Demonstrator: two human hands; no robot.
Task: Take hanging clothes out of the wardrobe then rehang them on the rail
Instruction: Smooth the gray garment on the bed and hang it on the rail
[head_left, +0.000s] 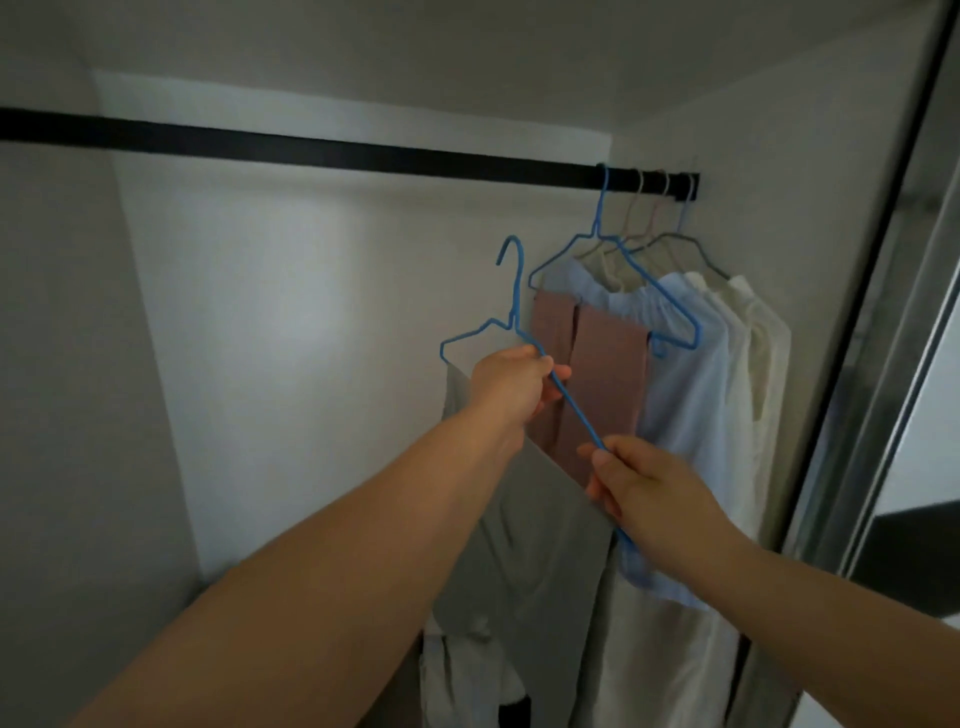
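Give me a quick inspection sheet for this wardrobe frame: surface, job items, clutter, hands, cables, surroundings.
Surface: black rail, mostly bare; hangers bunched at its right end.
Job's things: blue hanger off the rail, carrying a grey garment; second blue hanger hooked on, with pink cloth and a light blue garment; white garments behind.
Clutter: crumpled clothes low in the wardrobe.
Grippers: left hand and right hand both grip the free hanger.
Cables: nothing seen.
Surroundings: white wardrobe walls; sliding door frame at right.
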